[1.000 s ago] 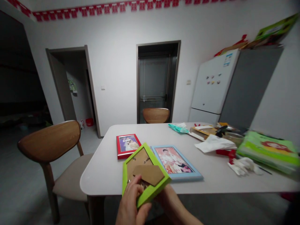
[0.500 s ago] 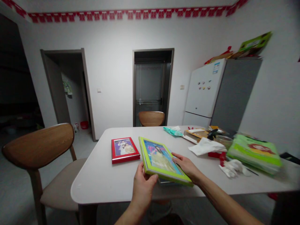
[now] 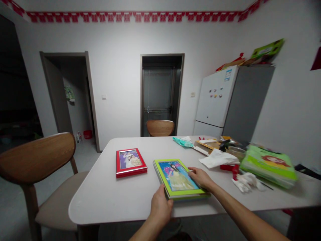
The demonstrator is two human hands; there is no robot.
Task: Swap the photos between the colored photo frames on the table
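Observation:
A lime-green picture frame lies near the table's front edge, its photo facing up. It rests low on what looks like another frame, of which only a thin edge shows underneath. My left hand is closed on its near left corner, thumb along the front edge. At the right side, my right hand grips the border, fingers over the edge. A pair of stacked red picture frames, the top one with a photo, sits to the left, apart from both hands.
On the right of the white table are a green plastic pack, crumpled white gloves or cloth, white paper, a cardboard box and a teal packet. Wooden chairs stand at the left and far side.
Both hands have lowered the green picture frame from a tilted position in the air down onto the thing beneath it. My view has shifted slightly; the red frames stay put.

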